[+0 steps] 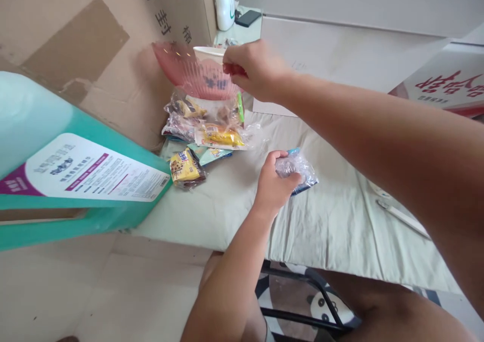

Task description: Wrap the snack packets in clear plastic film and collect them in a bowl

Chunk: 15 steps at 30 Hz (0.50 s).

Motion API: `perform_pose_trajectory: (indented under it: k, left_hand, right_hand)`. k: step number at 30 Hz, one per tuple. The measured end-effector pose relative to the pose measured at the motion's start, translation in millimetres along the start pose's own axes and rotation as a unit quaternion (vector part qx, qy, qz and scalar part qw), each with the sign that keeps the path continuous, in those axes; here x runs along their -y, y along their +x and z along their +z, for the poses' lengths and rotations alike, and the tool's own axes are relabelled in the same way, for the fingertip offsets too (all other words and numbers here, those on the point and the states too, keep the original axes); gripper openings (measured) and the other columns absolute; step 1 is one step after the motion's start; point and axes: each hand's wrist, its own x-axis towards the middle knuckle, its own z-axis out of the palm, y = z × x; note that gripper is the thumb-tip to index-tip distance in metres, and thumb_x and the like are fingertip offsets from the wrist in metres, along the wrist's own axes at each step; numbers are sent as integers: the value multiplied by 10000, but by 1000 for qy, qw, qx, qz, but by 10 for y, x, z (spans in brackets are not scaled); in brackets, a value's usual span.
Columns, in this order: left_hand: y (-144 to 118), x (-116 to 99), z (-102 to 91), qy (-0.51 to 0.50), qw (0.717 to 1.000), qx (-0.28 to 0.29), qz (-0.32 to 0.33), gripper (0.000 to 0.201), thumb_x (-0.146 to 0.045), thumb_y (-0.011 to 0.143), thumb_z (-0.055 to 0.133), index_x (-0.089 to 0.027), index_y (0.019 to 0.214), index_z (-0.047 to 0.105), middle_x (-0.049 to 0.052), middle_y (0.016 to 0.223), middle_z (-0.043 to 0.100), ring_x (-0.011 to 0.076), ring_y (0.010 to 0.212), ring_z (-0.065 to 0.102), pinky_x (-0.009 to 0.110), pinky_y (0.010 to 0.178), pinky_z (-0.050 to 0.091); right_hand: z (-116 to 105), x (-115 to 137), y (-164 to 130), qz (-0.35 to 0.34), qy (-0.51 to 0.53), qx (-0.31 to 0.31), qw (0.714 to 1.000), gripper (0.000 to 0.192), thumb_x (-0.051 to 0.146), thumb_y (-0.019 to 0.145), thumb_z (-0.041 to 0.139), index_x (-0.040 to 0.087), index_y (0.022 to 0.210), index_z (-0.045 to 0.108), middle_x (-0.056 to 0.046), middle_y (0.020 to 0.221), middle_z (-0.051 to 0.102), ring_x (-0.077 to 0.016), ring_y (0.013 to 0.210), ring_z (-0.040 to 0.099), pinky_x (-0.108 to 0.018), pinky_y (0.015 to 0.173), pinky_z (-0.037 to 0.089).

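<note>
My right hand (255,70) is closed with its fingertips at the right edge of a translucent pink ribbed bowl (181,72). The bowl looks tilted, and its left rim is blurred. A white paper cup (209,53) shows behind and through it. My left hand (278,183) grips a crinkled clear plastic packet (297,168) with blue edges, low over the cloth. Just below the bowl lie several wrapped snacks, among them a yellow packet (223,135) and a clear-wrapped piece (191,108). A yellow and brown snack packet (185,165) lies nearer the front left.
A large jug of green liquid (113,130) leans in from the left before a cardboard box (75,45). Pale cloth (227,206) covers the table. A white bottle (225,4) and dark phone-like object (247,18) stand behind; a white-handled tool (403,217) lies right.
</note>
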Motion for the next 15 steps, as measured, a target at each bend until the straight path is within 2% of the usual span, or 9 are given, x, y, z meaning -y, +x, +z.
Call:
perform_pose_trajectory:
  k: [2,5,8,10,13,15]
  left_hand:
    - [-2,18,15,10,1000,3,6,534,-115,628,712,-210,1141,600,22,1072,654,138,845,593,256,728,456]
    - [2,45,26,18,1000,12,7,553,-143,628,708,-214,1165,596,14,1042,645,125,785,561,259,697,437]
    - [-4,54,29,15,1000,20,5,553,-143,626,706,-221,1163,598,3,1014,637,122,784,555,253,689,428]
    - [-9,52,32,15,1000,21,2,550,-139,625,705,-220,1159,598,-1,1000,630,115,764,545,247,667,418]
    - [-3,56,44,23,1000,18,3,541,-142,633,704,-220,1157,597,-1,1009,630,109,746,536,246,658,414]
    - [9,67,55,32,999,12,11,530,-139,635,709,-222,1148,602,3,1019,638,121,783,552,253,691,427]
  right_hand:
    - [-33,56,-58,-32,-32,-2,999,293,-51,729,581,231,737,502,26,795,490,-152,785,378,-279,905,322]
    - [-65,71,-154,-39,-45,-10,998,227,-2,784,565,224,800,543,35,822,533,-125,801,455,-256,821,351]
    - [-94,63,-249,-4,26,-5,1000,161,42,853,553,195,839,599,39,784,521,-100,757,470,-241,729,364]
    - [-109,80,-296,37,70,-10,997,140,114,912,562,178,795,605,38,727,499,-94,700,452,-247,665,347]
    - [-122,143,-322,80,28,-32,996,253,202,941,632,181,699,560,54,640,433,-84,621,370,-255,593,273]
    - [-128,187,-308,84,2,-59,995,286,176,944,630,182,676,531,59,621,414,-77,604,344,-252,580,250]
